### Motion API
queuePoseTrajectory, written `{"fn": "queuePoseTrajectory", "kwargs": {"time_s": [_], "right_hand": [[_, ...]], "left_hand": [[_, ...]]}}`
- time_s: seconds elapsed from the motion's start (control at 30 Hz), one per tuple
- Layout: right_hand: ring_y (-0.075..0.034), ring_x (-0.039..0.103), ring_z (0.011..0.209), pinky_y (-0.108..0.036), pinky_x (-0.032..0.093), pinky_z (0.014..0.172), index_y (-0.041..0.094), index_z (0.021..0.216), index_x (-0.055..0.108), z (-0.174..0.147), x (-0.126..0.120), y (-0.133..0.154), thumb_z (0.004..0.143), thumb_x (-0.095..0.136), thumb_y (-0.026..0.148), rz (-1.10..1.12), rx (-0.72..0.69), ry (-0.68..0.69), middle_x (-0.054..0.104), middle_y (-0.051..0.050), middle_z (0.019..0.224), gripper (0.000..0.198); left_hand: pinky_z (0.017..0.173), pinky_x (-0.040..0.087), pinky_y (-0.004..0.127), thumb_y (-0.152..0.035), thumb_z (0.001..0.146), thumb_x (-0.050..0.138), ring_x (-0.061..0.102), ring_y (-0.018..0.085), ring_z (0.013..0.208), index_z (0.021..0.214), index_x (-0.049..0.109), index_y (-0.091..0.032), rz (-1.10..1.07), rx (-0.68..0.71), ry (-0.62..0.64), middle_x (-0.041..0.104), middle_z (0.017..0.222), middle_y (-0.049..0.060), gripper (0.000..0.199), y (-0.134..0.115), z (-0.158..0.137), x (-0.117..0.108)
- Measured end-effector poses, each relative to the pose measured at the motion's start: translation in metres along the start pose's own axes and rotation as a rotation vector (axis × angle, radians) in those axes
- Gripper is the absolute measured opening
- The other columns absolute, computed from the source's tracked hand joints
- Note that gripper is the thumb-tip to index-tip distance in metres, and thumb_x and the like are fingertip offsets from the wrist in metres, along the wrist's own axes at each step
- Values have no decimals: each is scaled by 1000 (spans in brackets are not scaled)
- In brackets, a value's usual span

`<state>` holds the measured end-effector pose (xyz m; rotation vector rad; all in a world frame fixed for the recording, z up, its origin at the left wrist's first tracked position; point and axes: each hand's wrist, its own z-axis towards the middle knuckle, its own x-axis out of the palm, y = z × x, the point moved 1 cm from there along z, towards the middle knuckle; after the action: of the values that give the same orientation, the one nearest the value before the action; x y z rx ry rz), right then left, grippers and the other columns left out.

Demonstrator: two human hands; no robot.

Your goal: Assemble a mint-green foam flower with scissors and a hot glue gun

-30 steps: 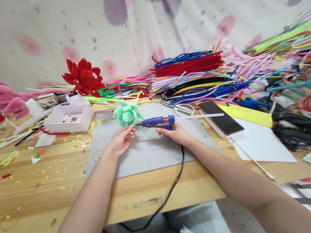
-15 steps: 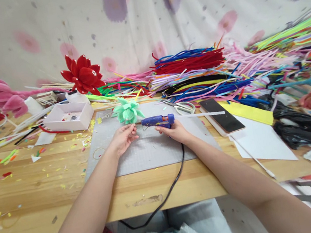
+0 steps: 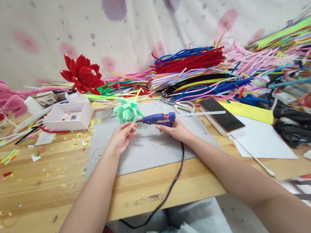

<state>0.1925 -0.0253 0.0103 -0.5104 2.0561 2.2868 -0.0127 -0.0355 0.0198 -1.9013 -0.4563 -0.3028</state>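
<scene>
My right hand (image 3: 177, 129) is wrapped round the grip of a blue glue gun (image 3: 157, 119), which points left with a long white glue stick (image 3: 202, 113) jutting from its rear. The nozzle reaches the fingertips of my left hand (image 3: 123, 136). Those fingers are pinched together; whatever is between them is too small or hidden to make out. Just behind the left fingertips sits a mint-green pipe-cleaner flower (image 3: 127, 109), over the far part of a grey cutting mat (image 3: 149, 154). I cannot tell whether the fingers touch the flower.
Scissors (image 3: 185, 106) and a phone (image 3: 222, 113) lie to the right. A white box (image 3: 68, 117) with small bits stands at left, near a red flower (image 3: 82, 73). Piled pipe cleaners (image 3: 189, 62) line the back. The gun's black cord (image 3: 174, 182) hangs over the front edge.
The glue gun and my right hand have shifted very slightly right and up. My left hand keeps its pinch at almost the same spot.
</scene>
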Motion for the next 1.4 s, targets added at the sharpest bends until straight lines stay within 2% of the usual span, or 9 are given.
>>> {"fn": "queuePoseTrajectory", "kwargs": {"time_s": [0.27, 0.6, 0.83, 1.4], "right_hand": [[-11, 48, 51, -25, 39, 50, 18, 63, 53, 0, 0, 2, 59, 65, 57, 29, -12, 13, 49, 2, 51, 41], [-10, 48, 51, -25, 40, 52, 17, 65, 56, 0, 1, 0, 61, 65, 53, 13, -15, 21, 53, 1, 54, 37], [-10, 48, 48, -25, 40, 51, 16, 75, 58, 2, 1, -4, 58, 67, 51, -9, 47, -17, 55, 1, 54, 40], [-10, 47, 48, -26, 40, 51, 16, 84, 57, 2, 1, -4, 59, 67, 52, -8, 71, 8, 54, 2, 55, 44]], "left_hand": [[55, 51, 13, -6, 73, 62, 57, 2, 55, 75, 62, -10, -46, -5, 14, 65, 70, 1, 5, 0, 2, -1], [58, 54, 19, -10, 74, 63, 54, 4, 54, 73, 60, -10, -17, 28, 59, 60, 66, -1, 2, 4, 5, 0], [59, 54, 20, -12, 72, 65, 52, 4, 52, 71, 60, -10, 35, 61, 42, 57, 62, -2, 6, 6, 4, 1], [57, 53, 19, -12, 71, 66, 53, 4, 51, 70, 59, -10, 33, 38, 45, 58, 61, -2, 7, 6, 7, -1]]}}
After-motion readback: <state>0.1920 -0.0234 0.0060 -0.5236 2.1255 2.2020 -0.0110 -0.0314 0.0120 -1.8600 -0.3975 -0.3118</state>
